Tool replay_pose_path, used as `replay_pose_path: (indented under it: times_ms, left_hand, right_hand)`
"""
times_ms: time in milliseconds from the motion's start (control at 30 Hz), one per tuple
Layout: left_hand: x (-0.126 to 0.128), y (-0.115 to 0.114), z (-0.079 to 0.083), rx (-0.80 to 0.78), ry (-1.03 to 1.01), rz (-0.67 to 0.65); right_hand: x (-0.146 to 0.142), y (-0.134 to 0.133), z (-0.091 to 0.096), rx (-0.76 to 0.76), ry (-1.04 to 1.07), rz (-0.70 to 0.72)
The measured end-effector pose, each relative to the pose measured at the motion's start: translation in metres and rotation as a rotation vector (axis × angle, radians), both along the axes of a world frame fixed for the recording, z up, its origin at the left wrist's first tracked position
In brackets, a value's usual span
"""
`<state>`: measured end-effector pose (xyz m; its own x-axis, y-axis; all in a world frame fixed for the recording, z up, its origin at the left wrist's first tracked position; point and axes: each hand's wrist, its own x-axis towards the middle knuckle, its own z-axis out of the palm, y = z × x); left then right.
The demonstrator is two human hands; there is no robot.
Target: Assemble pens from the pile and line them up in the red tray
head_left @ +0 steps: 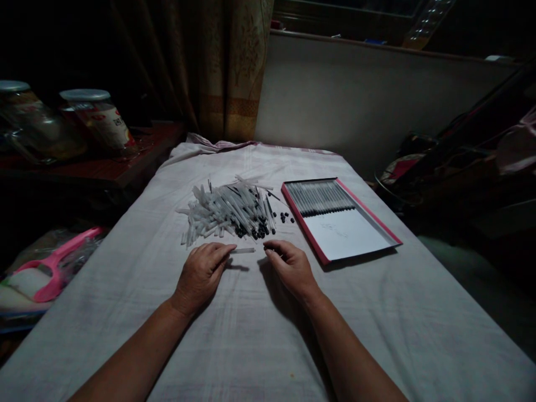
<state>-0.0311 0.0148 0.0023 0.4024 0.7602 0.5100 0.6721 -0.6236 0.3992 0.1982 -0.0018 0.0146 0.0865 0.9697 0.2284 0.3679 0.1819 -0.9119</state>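
Observation:
Between thumb and fingers, my left hand (205,271) pinches a clear pen barrel (243,250) that points right. My right hand (291,268) is closed in a pinch on a small black pen cap (268,249), a short gap away from the barrel's end. Just beyond both hands lies a heap of pen parts (228,209), mostly clear tubes with black pieces among them. A few loose black caps (283,218) rest right of the heap. To the right, a red-edged box lid (307,226) holds a row of pens (320,196) along its far end.
A pale cloth (251,335) covers the table. Lidded jars (98,120) stand on a dark red cabinet (129,162) at left. Below them is a pink plastic handle (54,273) among bags. Curtain (234,67) and wall (335,95) border the far side.

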Motion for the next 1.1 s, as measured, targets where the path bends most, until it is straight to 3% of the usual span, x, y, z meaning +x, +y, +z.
replay_pose_path:
  times_ms: [367, 700, 867, 1000, 1100]
  left_hand:
    - [0.003, -0.003, 0.001, 0.022, 0.035, -0.017]
    - [0.003, -0.002, 0.000, -0.009, 0.026, -0.042]
    - [0.003, -0.003, 0.001, -0.017, 0.054, -0.059]
    - [0.004, -0.003, 0.003, -0.011, 0.065, -0.075]
    - [0.005, -0.004, 0.003, -0.016, 0.065, -0.073]
  right_hand:
    - [-0.016, -0.006, -0.001, 0.111, -0.020, 0.061]
    - [-0.012, -0.006, -0.005, 0.160, -0.068, 0.050]
    - [-0.009, -0.004, -0.006, 0.201, -0.192, 0.094]
    - [-0.007, -0.004, -0.008, 0.162, -0.346, 0.072]
    - [-0.007, -0.006, -0.006, 0.099, -0.334, 0.105]
